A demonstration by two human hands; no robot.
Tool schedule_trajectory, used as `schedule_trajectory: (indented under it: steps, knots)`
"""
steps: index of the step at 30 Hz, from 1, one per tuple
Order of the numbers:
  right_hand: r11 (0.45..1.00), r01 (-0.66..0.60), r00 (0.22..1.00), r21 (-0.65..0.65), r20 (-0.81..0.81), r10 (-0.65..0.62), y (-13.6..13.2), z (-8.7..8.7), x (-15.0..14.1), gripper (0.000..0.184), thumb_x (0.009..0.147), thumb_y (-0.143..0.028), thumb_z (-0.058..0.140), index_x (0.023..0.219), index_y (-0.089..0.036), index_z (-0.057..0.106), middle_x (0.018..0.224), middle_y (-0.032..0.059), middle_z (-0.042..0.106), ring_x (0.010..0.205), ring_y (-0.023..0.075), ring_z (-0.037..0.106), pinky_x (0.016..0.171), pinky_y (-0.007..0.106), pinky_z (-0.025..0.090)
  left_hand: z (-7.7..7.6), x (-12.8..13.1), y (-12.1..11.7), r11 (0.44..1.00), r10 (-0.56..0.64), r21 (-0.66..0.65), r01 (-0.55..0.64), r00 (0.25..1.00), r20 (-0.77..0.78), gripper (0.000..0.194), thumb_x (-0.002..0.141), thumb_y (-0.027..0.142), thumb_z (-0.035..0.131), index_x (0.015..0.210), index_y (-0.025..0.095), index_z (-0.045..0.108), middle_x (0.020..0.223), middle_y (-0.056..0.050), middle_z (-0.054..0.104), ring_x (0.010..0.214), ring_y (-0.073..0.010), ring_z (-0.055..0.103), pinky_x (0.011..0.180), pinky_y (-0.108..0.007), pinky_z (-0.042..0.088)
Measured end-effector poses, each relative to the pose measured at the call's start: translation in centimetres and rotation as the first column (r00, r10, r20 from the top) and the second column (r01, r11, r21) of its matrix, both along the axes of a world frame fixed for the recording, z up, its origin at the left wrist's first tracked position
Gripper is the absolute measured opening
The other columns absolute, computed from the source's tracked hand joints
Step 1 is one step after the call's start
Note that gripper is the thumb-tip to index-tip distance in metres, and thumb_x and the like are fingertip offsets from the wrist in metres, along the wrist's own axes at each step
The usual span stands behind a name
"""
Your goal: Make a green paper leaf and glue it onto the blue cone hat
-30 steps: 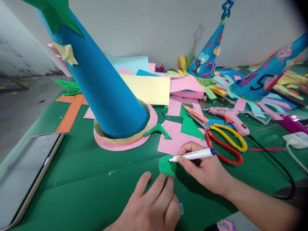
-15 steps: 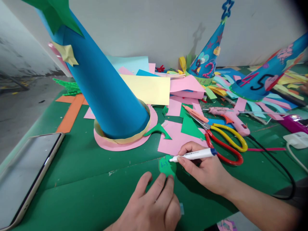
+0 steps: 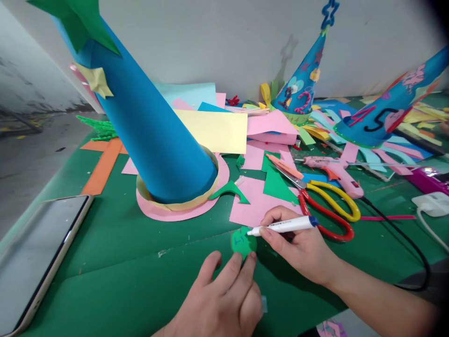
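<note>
A small rounded green paper cutout [image 3: 242, 242] lies on the green table, with blue marks drawn on it. My left hand [image 3: 224, 292] rests flat with fingers apart, its fingertips on the cutout's near edge. In my right hand [image 3: 298, 243] is a white marker [image 3: 282, 226] with a blue end, pinched between thumb and fingers, its tip at the cutout's upper right. Just beyond lie pink paper [image 3: 245, 206] and green paper scraps [image 3: 277, 185]. A tall blue paper cone hat [image 3: 154, 140] stands on a pink brim to the left.
Scissors [image 3: 331, 210] with red and yellow handles and a pink glue gun [image 3: 336, 171] with a black cord lie at the right. A phone [image 3: 38, 262] is at the left edge. Two decorated cone hats [image 3: 301, 79] stand among paper strips at the back. Yellow paper [image 3: 213, 131] sits mid-table.
The view has shifted very slightly. Both hands stay nearly in place, with the marker's tip still at the green cutout.
</note>
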State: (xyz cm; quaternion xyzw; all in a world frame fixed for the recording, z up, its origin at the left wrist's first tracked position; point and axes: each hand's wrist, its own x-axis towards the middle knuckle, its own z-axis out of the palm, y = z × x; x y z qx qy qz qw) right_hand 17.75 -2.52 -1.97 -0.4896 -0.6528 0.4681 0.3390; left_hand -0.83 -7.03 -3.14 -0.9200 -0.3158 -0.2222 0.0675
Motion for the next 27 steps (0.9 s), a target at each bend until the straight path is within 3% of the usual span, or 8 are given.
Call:
schedule_trajectory:
  steps: [27]
  knots:
    - [1.0, -0.01, 1.0, 0.01, 0.026, 0.01, -0.08, -0.07, -0.01, 0.011, 0.085, -0.029, 0.051, 0.08, -0.02, 0.052, 0.058, -0.0049, 0.042, 0.047, 0.0081, 0.036, 0.042, 0.021, 0.028, 0.15, 0.2, 0.32, 1.0, 0.014, -0.017, -0.013, 0.999, 0.033, 0.017, 0.086, 0.02, 0.043, 0.073, 0.02, 0.054, 0.099, -0.002, 0.069, 0.091, -0.0185, 0.056, 0.082, -0.038, 0.029]
